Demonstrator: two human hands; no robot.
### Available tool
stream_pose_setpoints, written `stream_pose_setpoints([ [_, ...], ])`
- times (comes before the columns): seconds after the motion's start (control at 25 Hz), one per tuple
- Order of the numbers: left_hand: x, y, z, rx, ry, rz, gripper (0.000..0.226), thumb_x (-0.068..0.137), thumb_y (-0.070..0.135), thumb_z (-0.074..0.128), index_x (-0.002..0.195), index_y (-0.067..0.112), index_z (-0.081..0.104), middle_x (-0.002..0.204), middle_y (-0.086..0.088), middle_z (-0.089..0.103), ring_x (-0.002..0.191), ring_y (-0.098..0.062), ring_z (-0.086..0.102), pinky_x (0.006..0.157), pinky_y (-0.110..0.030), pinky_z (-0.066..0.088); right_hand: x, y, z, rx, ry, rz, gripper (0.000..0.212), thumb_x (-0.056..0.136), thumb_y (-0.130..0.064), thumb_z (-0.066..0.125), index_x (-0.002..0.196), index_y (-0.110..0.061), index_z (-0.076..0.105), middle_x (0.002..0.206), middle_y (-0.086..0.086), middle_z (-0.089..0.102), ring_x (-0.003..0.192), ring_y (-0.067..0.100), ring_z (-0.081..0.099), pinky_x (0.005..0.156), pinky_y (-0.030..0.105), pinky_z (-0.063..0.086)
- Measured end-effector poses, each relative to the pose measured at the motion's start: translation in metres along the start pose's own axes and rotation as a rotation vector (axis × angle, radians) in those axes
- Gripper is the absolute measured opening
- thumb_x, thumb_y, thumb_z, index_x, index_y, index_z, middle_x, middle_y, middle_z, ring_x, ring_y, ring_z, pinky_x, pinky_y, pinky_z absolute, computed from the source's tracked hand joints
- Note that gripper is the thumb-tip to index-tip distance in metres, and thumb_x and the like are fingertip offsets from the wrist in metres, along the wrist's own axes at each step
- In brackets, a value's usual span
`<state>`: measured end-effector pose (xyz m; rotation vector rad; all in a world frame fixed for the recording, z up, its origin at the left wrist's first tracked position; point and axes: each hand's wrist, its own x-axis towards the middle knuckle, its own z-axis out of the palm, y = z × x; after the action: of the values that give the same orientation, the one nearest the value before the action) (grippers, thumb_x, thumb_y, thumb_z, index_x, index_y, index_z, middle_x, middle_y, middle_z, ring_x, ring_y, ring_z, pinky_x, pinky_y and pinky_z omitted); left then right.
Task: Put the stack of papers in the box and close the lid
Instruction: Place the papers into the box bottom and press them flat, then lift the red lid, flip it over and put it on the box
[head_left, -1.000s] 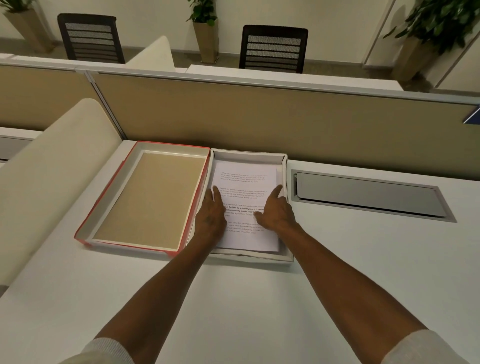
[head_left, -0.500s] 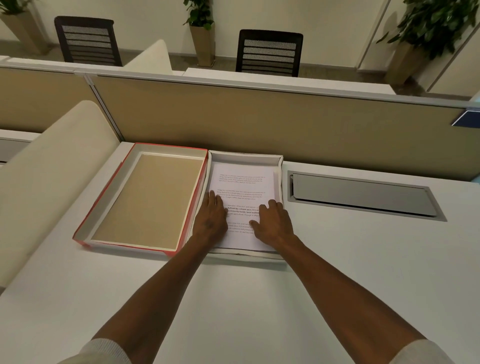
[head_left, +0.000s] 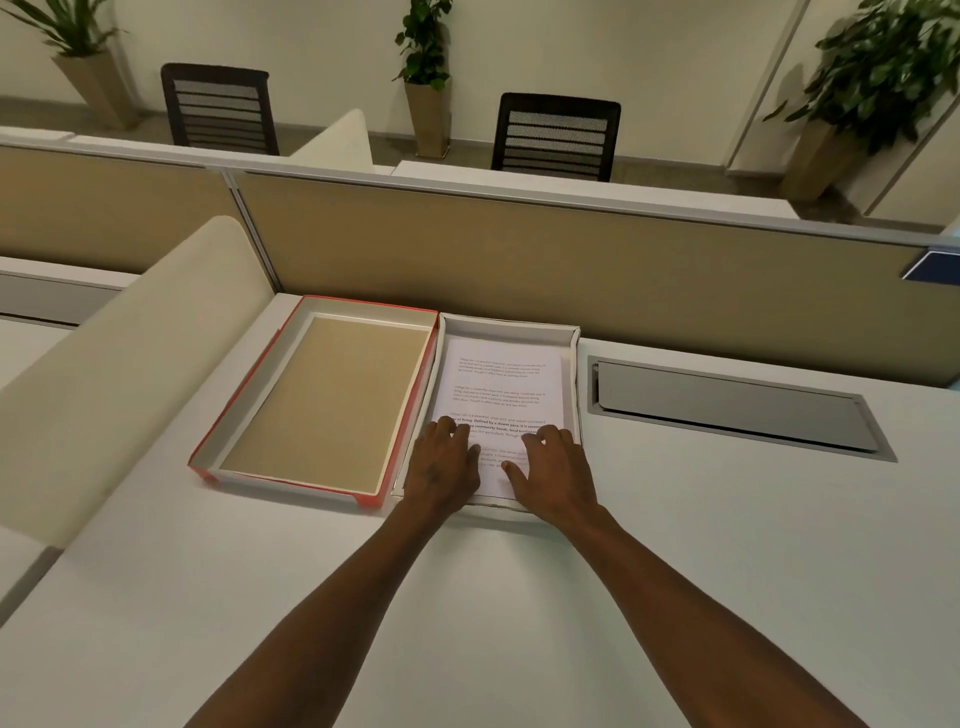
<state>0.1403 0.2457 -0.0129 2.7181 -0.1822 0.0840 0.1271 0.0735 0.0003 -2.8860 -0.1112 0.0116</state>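
A shallow white box (head_left: 574, 364) lies on the white desk with the stack of printed papers (head_left: 501, 384) flat inside it. My left hand (head_left: 441, 467) and my right hand (head_left: 556, 467) rest palm down on the near part of the papers, fingers slightly curled, gripping nothing. They cover the near end of the stack. To the left, touching the box, lies the red-edged lid (head_left: 317, 405), upside down, its tan inside facing up.
A tan partition (head_left: 519, 270) runs along the desk's far edge just behind the box and lid. A grey cable hatch (head_left: 727, 405) sits flush in the desk to the right. A cream curved divider (head_left: 119, 364) rises at the left.
Both hands have slid toward me along the papers, from the middle of the sheet to its near end, and the fingers have curled a little. Box and lid have not moved.
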Motion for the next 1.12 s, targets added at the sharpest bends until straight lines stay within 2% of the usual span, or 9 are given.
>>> stream_pose_setpoints([
  [0.16, -0.038, -0.015, -0.019, -0.13, 0.141, -0.069, 0.038, 0.097, 0.028, 0.057, 0.13, 0.009, 0.062, 0.13, -0.011, 0.064, 0.121, -0.029, 0.056, 0.102, -0.041, 0.051, -0.019, -0.031, -0.003, 0.137, 0.038, -0.097, 0.057, 0.091, -0.051, 0.057, 0.135, -0.015, 0.058, 0.139, 0.006, 0.057, 0.125, 0.023, 0.051, 0.103, 0.035, 0.044],
  [0.32, -0.06, -0.065, -0.051, -0.203, 0.245, -0.286, 0.04, 0.097, 0.026, 0.06, 0.134, 0.013, 0.06, 0.139, -0.012, 0.059, 0.131, -0.029, 0.051, 0.105, -0.043, 0.049, -0.033, -0.08, 0.002, 0.185, 0.019, -0.234, 0.058, 0.093, -0.047, 0.054, 0.141, -0.015, 0.052, 0.144, 0.006, 0.052, 0.133, 0.024, 0.046, 0.108, 0.038, 0.04],
  [0.48, -0.066, -0.129, -0.094, -0.244, 0.326, -0.545, 0.048, 0.094, 0.026, 0.064, 0.139, 0.011, 0.055, 0.146, -0.019, 0.051, 0.137, -0.037, 0.046, 0.107, -0.05, 0.046, -0.037, -0.129, 0.018, 0.099, -0.11, -0.386, 0.067, 0.096, -0.046, 0.049, 0.154, -0.015, 0.033, 0.162, 0.008, 0.029, 0.151, 0.028, 0.02, 0.12, 0.046, 0.024],
  [0.64, -0.071, -0.195, -0.126, -0.322, 0.307, -0.789, 0.063, 0.091, 0.028, 0.066, 0.146, 0.004, 0.045, 0.147, -0.025, 0.046, 0.135, -0.045, 0.045, 0.109, -0.056, 0.044, -0.039, -0.155, 0.043, -0.048, -0.21, -0.424, 0.066, 0.099, -0.043, 0.045, 0.156, -0.016, 0.024, 0.167, 0.008, 0.013, 0.155, 0.029, 0.0, 0.122, 0.051, 0.012],
  [0.8, -0.068, -0.241, -0.134, -0.349, 0.202, -0.829, 0.073, 0.092, 0.031, 0.067, 0.151, 0.001, 0.036, 0.148, -0.029, 0.045, 0.136, -0.046, 0.045, 0.112, -0.055, 0.042, -0.038, -0.169, 0.063, -0.1, -0.209, -0.415, 0.057, 0.099, -0.031, 0.048, 0.152, -0.016, 0.032, 0.166, 0.012, 0.016, 0.154, 0.035, 0.004, 0.122, 0.052, 0.013],
  [0.96, -0.061, -0.247, -0.133, -0.384, 0.15, -0.831, 0.079, 0.094, 0.035, 0.065, 0.155, 0.0, 0.03, 0.155, -0.026, 0.041, 0.144, -0.042, 0.039, 0.118, -0.051, 0.036, -0.035, -0.17, 0.06, -0.073, -0.136, -0.364, 0.044, 0.096, -0.018, 0.051, 0.14, -0.019, 0.049, 0.161, 0.012, 0.029, 0.152, 0.034, 0.016, 0.121, 0.047, 0.018],
  [1.12, -0.055, -0.26, -0.133, -0.441, 0.173, -0.847, 0.067, 0.092, 0.035, 0.068, 0.146, 0.001, 0.047, 0.147, -0.021, 0.054, 0.138, -0.039, 0.049, 0.115, -0.046, 0.041, -0.034, -0.172, 0.061, -0.036, -0.112, -0.325, 0.042, 0.094, -0.013, 0.05, 0.134, -0.021, 0.057, 0.16, 0.011, 0.034, 0.151, 0.032, 0.02, 0.121, 0.044, 0.021],
])
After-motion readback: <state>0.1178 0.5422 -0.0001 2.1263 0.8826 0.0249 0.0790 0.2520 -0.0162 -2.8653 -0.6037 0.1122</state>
